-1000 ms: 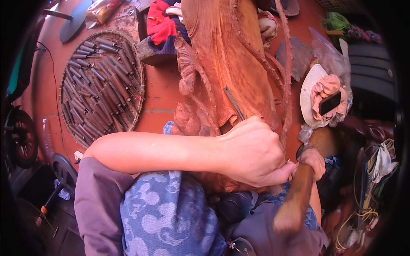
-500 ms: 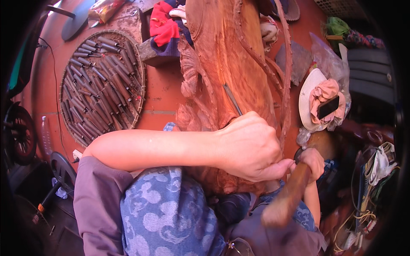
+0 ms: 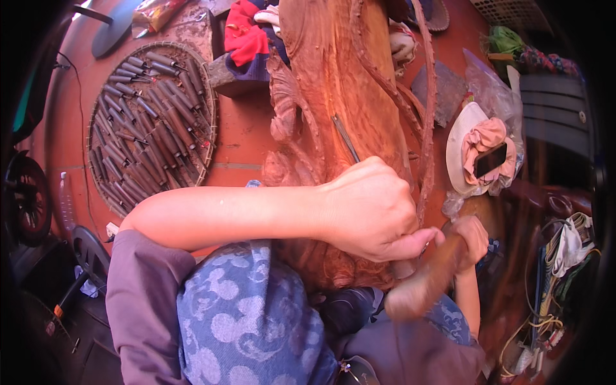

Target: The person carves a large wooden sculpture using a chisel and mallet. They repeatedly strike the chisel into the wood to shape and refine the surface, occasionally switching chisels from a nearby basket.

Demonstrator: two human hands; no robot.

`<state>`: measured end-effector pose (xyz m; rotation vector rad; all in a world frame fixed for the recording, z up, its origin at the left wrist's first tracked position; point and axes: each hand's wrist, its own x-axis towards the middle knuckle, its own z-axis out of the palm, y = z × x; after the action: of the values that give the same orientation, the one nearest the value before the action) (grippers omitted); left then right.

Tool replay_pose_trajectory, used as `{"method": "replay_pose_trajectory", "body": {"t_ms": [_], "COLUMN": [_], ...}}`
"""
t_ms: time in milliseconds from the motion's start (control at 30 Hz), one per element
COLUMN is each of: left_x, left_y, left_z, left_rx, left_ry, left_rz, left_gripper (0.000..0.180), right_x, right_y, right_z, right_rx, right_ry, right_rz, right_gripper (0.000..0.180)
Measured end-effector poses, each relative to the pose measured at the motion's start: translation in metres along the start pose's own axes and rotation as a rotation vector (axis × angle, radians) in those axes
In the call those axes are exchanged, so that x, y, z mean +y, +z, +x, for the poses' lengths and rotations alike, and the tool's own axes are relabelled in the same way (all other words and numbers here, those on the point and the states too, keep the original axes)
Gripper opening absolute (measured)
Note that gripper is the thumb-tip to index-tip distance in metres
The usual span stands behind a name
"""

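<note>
My left hand (image 3: 375,208) is closed around a carving chisel, its handle hidden inside my fist. The chisel's thin grey blade (image 3: 346,139) sticks out beyond my knuckles and lies over the carved reddish-brown wood (image 3: 366,83). In my right hand (image 3: 473,239), to the right of the left one, is a wooden mallet (image 3: 427,279). Motion blurs the mallet; its thick end points down and left, just below my left hand. Whether it touches the chisel cannot be made out. Carved leaf-like relief (image 3: 285,115) runs along the wood's left side.
A round woven tray (image 3: 212,128) full of wood-handled chisels sits on the tiled floor at left. Red and navy cloth (image 3: 247,42) lies beside the wood. At right are a white hat (image 3: 459,151), a phone (image 3: 491,162) on pink cloth, and tangled cords (image 3: 545,324).
My left hand and the chisel have shifted slightly up and left in the picture. The mallet's thick end has risen a little and is more blurred. Both grips are the same.
</note>
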<state>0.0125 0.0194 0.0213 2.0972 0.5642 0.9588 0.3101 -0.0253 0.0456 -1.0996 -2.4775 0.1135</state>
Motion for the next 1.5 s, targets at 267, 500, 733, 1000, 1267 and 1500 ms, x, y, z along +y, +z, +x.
{"method": "replay_pose_trajectory", "body": {"t_ms": [267, 500, 733, 1000, 1267, 1500], "left_x": [0.002, -0.004, -0.003, -0.005, -0.009, -0.008], "left_y": [-0.005, -0.004, -0.007, -0.009, -0.01, -0.013], "left_z": [-0.003, -0.004, -0.007, -0.008, -0.007, -0.009], "left_rx": [-0.022, 0.003, -0.009, -0.033, -0.023, -0.014], "left_ry": [-0.02, -0.003, 0.008, 0.018, 0.009, 0.009], "left_rz": [0.001, -0.02, 0.011, 0.007, 0.037, 0.031], "left_gripper": [0.05, 0.05, 0.05, 0.05, 0.05, 0.051], "right_x": [0.009, 0.005, 0.008, 0.009, 0.013, 0.013], "right_y": [0.007, 0.005, 0.01, 0.01, 0.011, 0.012], "right_z": [0.007, 0.006, 0.013, 0.014, 0.016, 0.017], "right_rx": [-0.002, -0.052, -0.03, -0.041, -0.001, 0.075], "right_ry": [-0.049, 0.039, -0.031, -0.052, -0.09, -0.177], "right_rz": [0.077, -0.102, -0.096, -0.072, -0.047, 0.06], "right_gripper": [0.045, 0.047, 0.046, 0.043, 0.045, 0.045]}}
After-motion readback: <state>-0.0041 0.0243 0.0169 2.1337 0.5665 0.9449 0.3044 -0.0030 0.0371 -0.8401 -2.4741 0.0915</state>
